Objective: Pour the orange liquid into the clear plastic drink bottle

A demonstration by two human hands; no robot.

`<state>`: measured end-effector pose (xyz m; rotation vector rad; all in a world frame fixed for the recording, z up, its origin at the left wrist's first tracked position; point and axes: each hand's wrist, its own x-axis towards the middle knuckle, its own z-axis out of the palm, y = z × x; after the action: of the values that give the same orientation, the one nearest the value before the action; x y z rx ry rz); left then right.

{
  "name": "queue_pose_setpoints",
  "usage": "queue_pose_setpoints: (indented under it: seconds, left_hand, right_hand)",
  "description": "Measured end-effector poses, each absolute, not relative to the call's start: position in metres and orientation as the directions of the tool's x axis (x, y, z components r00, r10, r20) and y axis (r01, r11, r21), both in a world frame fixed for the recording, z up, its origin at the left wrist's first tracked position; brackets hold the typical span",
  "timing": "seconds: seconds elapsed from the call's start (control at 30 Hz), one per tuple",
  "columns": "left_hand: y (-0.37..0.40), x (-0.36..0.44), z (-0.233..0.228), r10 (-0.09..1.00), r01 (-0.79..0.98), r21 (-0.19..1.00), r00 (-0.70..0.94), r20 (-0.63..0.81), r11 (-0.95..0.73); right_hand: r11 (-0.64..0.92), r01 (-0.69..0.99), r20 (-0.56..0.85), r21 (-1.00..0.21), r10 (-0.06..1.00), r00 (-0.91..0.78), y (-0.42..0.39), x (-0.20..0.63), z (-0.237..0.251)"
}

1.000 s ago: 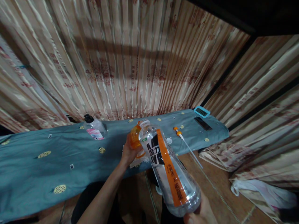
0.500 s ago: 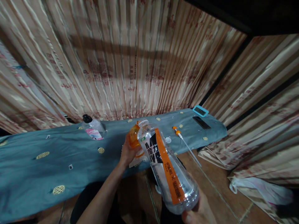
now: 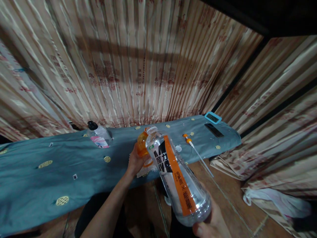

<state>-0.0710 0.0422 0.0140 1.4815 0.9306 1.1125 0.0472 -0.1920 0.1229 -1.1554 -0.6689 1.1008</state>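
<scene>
My right hand (image 3: 210,221) grips the base of a large clear plastic drink bottle (image 3: 178,178) with a silver, black and orange label. That bottle is tilted, its capless neck pointing away from me and leaning on the mouth of an orange translucent bottle (image 3: 142,145). Around the orange bottle my left hand (image 3: 137,162) is closed, holding it over the cloth-covered bench. A white cloth (image 3: 145,170) lies beneath that hand, partly hidden. Right of the bottles rests an orange-and-white spray or pump head (image 3: 189,140) with a long thin tube hanging past the bench edge.
On the blue-green cloth (image 3: 86,168) stands a clear pump bottle with black top (image 3: 99,135) at left. A phone (image 3: 214,130) and a blue-framed digital clock (image 3: 213,117) lie at the far right. Pleated curtains (image 3: 123,66) hang behind; brown floor tiles (image 3: 223,198) show below.
Almost nothing differs. Both hands and both bottles stay nearly in place, with the view shifted only very slightly.
</scene>
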Motion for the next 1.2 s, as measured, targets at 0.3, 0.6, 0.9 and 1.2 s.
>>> queue_pose_setpoints:
  seconds: [0.3,0.6,0.9,1.2]
  left_hand:
    - [0.045,-0.072,0.01,0.944,0.018,0.982,0.28,0.175,-0.187]
    - [0.044,-0.072,0.011,0.945,0.002,0.986,0.286,0.158,-0.165]
    - [0.041,-0.072,0.018,0.946,0.003,0.986,0.282,0.161,-0.169]
    - [0.04,-0.072,0.019,0.944,-0.024,0.986,0.287,0.164,-0.164]
  right_hand:
    - [0.023,-0.364,-0.097,-0.931,0.946,0.309,-0.192,0.046,0.126]
    - [-0.014,-0.316,-0.119,-0.949,0.942,0.314,-0.193,0.05,0.123]
    - [-0.02,-0.324,-0.13,-0.946,0.938,0.323,-0.195,0.049,0.123]
    - [-0.046,-0.256,-0.131,-0.965,0.937,0.325,-0.197,0.05,0.122]
